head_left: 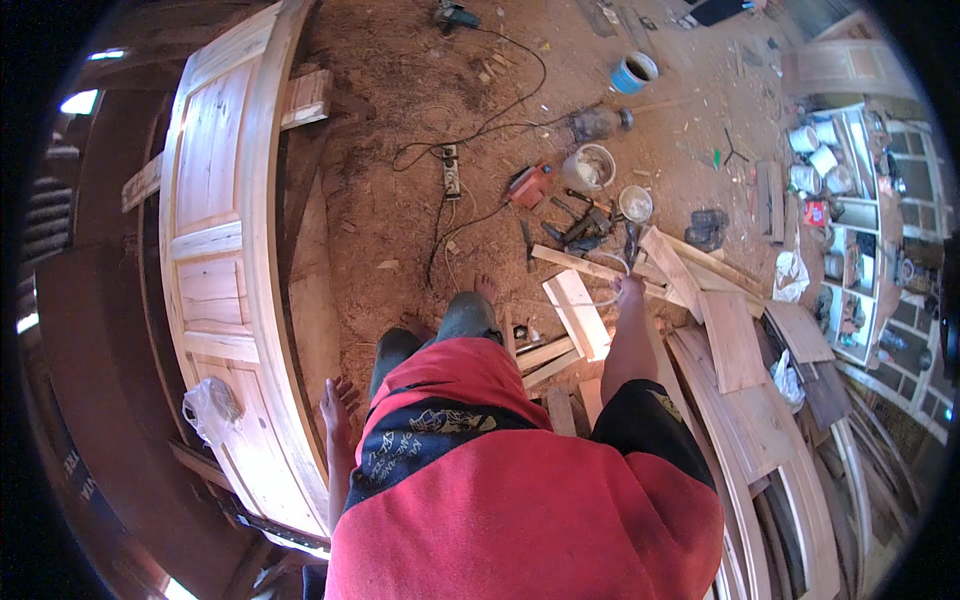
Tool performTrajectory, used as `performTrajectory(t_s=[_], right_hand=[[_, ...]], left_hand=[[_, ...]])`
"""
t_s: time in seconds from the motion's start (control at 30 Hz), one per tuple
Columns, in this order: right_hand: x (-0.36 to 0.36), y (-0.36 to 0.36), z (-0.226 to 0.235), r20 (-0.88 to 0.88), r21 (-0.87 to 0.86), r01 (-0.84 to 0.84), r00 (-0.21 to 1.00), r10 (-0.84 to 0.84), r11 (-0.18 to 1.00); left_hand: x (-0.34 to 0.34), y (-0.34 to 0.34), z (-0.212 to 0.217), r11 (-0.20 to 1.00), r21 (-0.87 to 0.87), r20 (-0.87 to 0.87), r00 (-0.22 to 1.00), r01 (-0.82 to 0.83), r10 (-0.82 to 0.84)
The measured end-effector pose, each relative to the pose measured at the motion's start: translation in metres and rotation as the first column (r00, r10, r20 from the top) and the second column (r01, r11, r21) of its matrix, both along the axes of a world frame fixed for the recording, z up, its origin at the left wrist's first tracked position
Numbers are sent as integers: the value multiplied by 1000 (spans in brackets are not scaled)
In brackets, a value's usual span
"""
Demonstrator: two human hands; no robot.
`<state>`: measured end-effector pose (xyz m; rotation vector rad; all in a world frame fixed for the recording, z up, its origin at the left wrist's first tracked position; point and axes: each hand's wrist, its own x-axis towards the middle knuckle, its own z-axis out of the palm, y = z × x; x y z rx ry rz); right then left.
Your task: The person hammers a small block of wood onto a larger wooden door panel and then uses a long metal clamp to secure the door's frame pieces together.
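Head view: right hand [630,290] at frame centre grips a thin whitish cord [607,262]; left hand [333,405], lower left, hangs open beside the pale wooden door [225,250].

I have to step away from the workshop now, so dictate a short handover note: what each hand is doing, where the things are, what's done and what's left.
Left hand: open, empty, hanging beside the pale wooden panelled door that lies flat on its supports; whether it touches the door's edge cannot be told.
Right hand: closed on a thin whitish loop of cord or tubing, over the pile of pale cut planks.
Scattered hand tools and white plastic tubs lie on the sawdust floor ahead, with a power strip.
Done: the door frame and panels look assembled.
Left: cannot be told from here.
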<state>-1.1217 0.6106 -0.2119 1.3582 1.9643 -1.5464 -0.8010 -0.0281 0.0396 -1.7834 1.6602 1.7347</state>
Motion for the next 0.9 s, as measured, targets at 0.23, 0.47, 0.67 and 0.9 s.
performTrajectory(t_s=[0.23,0.47,0.67,0.9], right_hand=[[-76,-57,10,150,780,-463,792,592,421],[-41,-315,58,-254,452,-652,560,789,609],[46,-479,83,-371,305,-828,352,860,470],[133,-628,136,-386,339,-940,-94,918,47]], left_hand=[[51,-47,-42,686,-692,227,970,223,-86],[145,-92,-22,574,-818,265,858,-41,439],[236,-99,-23,632,-756,347,712,-173,610],[316,-142,-40,600,-734,202,742,-317,639]])
